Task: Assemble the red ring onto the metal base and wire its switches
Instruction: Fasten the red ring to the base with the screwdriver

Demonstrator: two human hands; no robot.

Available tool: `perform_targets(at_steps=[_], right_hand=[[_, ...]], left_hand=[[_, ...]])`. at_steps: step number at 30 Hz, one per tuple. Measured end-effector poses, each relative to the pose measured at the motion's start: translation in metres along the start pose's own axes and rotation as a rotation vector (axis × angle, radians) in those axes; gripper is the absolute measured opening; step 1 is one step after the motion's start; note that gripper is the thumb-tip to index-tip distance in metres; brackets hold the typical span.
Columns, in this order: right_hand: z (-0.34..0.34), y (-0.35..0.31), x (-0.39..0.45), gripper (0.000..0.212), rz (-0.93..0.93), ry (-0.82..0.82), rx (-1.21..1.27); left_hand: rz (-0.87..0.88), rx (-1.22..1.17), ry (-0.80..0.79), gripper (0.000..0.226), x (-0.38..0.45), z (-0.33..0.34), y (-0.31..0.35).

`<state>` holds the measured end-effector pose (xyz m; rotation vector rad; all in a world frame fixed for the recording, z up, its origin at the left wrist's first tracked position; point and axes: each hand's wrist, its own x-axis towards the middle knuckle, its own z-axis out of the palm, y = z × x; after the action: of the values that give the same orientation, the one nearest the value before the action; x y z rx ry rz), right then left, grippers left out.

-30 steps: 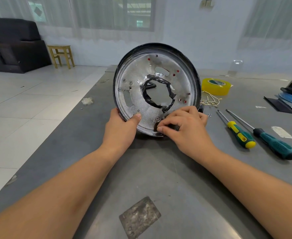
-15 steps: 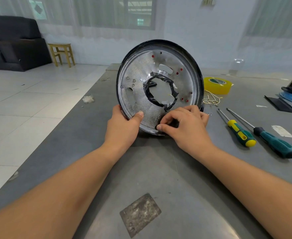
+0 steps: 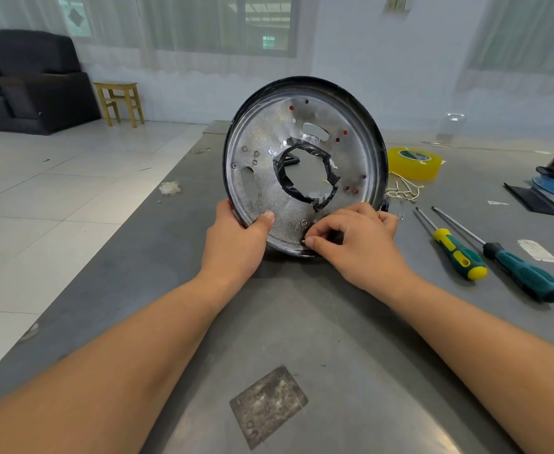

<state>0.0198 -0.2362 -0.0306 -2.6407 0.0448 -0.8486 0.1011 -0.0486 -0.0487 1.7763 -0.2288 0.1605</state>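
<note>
On metal base (image 3: 278, 178): no legible writing.

The metal base (image 3: 269, 178) looks like speckled, dull galvanised steel with a glossy black rim; crinkled black tape lines its centre hole. The tabletop (image 3: 301, 322) is smooth grey metal, and at its 3 o'clock lie screwdrivers (image 3: 459, 253) with rubbery plastic handles.

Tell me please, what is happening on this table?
A person holds a round silver metal base upright on its edge on the grey table. The left hand grips its lower left rim, and the right hand pinches something small at its bottom edge. Two green-handled screwdrivers lie unused to the right.
</note>
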Motion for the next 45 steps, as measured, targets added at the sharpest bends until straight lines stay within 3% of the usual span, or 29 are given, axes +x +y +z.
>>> perform_targets(at_steps=[13, 24, 29, 33, 39, 45], right_hand=[[0.001, 0.001, -0.002, 0.014, 0.086, 0.022, 0.034], [-0.002, -0.001, -0.009, 0.007, -0.047, 0.046, 0.008], [-0.018, 0.013, -0.014, 0.008, -0.126, 0.172, 0.052], [-0.042, 0.045, -0.014, 0.015, 0.029, 0.204, -0.286], [-0.067, 0.082, -0.020, 0.029, 0.476, -0.065, -0.774], [-0.067, 0.092, -0.020, 0.015, 0.551, -0.199, -0.640]], left_hand=[[0.056, 0.009, -0.001, 0.033, -0.003, 0.005, 0.003], [0.024, -0.029, -0.031, 0.035, -0.002, 0.003, 0.000], [-0.016, -0.065, -0.009, 0.035, 0.002, 0.000, 0.000], [-0.066, -0.085, 0.015, 0.037, 0.001, -0.002, 0.004], [-0.084, -0.203, 0.050, 0.030, 0.003, -0.003, 0.005], [-0.136, -0.345, 0.033, 0.040, 0.007, -0.005, 0.004]])
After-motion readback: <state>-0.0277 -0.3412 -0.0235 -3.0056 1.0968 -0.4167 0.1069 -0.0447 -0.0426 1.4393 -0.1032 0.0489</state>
